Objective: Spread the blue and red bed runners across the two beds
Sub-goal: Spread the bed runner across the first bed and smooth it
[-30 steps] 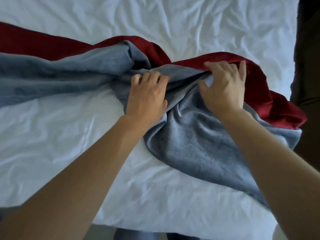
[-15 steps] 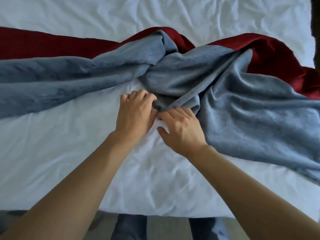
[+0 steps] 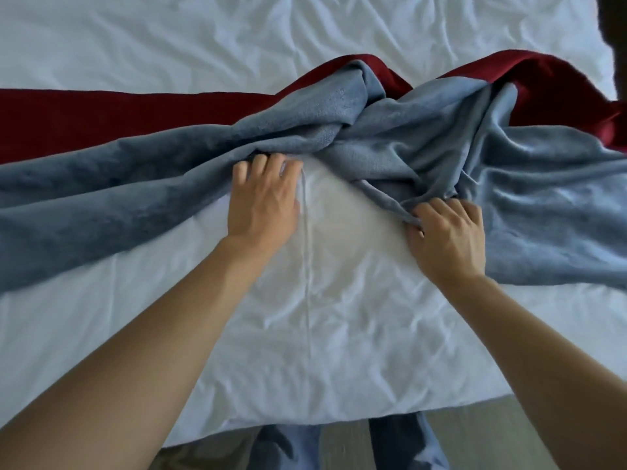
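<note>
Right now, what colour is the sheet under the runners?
White sheet, clearest in the head view.

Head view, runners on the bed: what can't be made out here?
- Red runner: its near side lies under the blue runner; both run off the frame's side edges.
- Left hand: fingertips tucked under blue folds.
- Right hand: curled fingers hide the pinched edge.
- Second bed: not in view.

No legible text, labels, brands, numbers or signs anywhere in view (checked the blue runner point(image 3: 101, 205), the red runner point(image 3: 101, 120) and the white bedding point(image 3: 339, 334); all plain fabric, no tags showing).
</note>
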